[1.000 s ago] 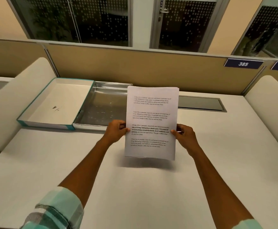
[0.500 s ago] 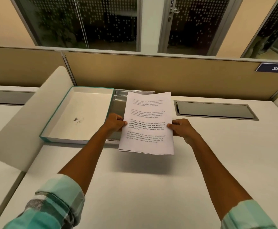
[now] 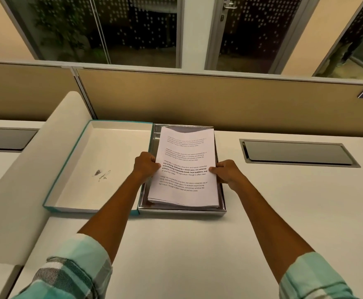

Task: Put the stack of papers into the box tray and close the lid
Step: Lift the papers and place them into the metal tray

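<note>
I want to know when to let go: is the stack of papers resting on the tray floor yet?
Cannot tell. In the head view the stack of papers sits inside the tray walls, but its underside is hidden.

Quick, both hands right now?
Left hand: closed on the paper stack, left edge.
Right hand: closed on the same stack, right edge.

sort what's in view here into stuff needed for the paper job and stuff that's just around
Part of the job:
- stack of papers, held by the left hand and right hand
- silver tray
- open lid, teal-edged, left of the tray

Just around:
- desk
- cable hatch set in the desk
- tan partition
- windows behind
</note>
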